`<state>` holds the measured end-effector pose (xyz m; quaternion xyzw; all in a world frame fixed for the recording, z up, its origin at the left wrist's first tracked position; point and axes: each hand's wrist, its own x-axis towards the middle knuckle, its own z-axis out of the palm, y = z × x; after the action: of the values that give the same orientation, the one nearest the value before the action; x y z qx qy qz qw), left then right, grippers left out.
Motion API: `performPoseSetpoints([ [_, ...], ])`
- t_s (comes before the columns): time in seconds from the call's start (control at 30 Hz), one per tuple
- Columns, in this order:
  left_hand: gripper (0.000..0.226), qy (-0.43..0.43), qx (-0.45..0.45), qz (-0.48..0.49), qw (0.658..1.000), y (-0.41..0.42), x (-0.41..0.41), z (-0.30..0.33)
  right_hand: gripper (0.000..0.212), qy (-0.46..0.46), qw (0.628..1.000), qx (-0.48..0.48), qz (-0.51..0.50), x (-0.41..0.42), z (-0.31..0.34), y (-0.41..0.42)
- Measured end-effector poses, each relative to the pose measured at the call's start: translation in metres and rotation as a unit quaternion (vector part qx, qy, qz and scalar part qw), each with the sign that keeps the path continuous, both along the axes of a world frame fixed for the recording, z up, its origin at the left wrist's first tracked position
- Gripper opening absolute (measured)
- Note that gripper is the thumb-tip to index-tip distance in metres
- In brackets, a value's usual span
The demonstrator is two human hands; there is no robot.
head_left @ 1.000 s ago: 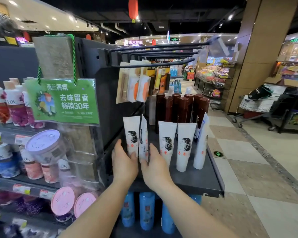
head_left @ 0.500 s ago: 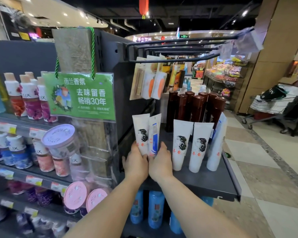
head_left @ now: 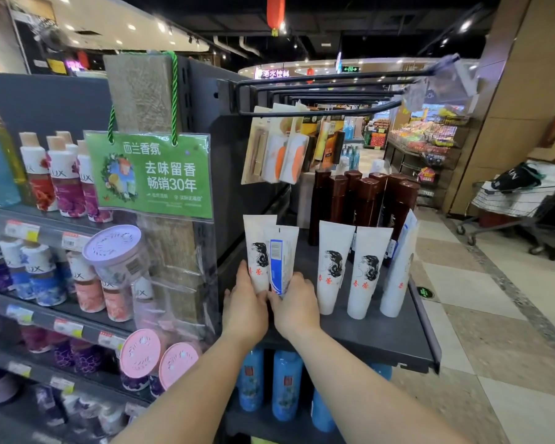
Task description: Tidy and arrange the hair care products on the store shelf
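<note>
On the dark end shelf [head_left: 382,341], the left hand [head_left: 244,310] grips the base of a white tube [head_left: 257,248] showing its printed face, while the right hand [head_left: 297,307] grips the neighbouring turned tube [head_left: 281,261], its barcode side forward. Three more tubes [head_left: 334,267] stand to their right, brown bottles [head_left: 362,200] behind.

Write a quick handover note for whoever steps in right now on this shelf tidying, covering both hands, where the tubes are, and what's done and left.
Left hand grips the base of the far-left white tube, logo facing out.
Right hand holds the second tube, which shows its barcode side.
Two more tubes stand logo-forward on the grey shelf; the far-right tube is turned sideways and leans.
Brown bottles stand behind.
Left: turn the second tube and the far-right tube logo-forward, then even the gaps.
</note>
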<state>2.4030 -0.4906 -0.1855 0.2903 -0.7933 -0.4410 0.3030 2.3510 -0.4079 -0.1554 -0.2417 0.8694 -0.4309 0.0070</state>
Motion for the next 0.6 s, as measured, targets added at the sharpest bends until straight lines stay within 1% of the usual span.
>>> performPoseSetpoints([
  [0.1, 0.067, -0.001, 0.008, 0.008, 1.000, 0.0004, -0.0002, 0.0007, 0.035, 0.004, 1.000, -0.002, 0.006, 0.0007, 0.0000, 0.0024],
  [0.23, 0.046, -0.002, -0.015, 0.023, 1.000, 0.0048, 0.0025, 0.0042, 0.037, 0.003, 1.000, -0.017, 0.005, 0.0020, 0.0032, 0.0074],
  [0.3, 0.041, -0.007, -0.016, 0.024, 1.000, 0.0038, 0.0026, 0.0031, 0.037, -0.005, 1.000, -0.019, 0.012, 0.0006, 0.0043, 0.0086],
  [0.4, 0.041, -0.015, -0.012, 0.019, 1.000, 0.0035, 0.0032, 0.0040, 0.044, -0.025, 0.999, 0.001, 0.023, -0.0008, 0.0047, 0.0062],
  [0.47, 0.042, -0.020, -0.012, 0.016, 1.000, 0.0035, 0.0048, 0.0052, 0.051, -0.014, 1.000, 0.016, 0.015, -0.0017, 0.0028, 0.0029],
  [0.6, 0.041, -0.025, -0.003, 0.004, 1.000, 0.0047, 0.0083, 0.0089, 0.048, 0.007, 1.000, 0.028, -0.005, -0.0015, 0.0007, 0.0012],
])
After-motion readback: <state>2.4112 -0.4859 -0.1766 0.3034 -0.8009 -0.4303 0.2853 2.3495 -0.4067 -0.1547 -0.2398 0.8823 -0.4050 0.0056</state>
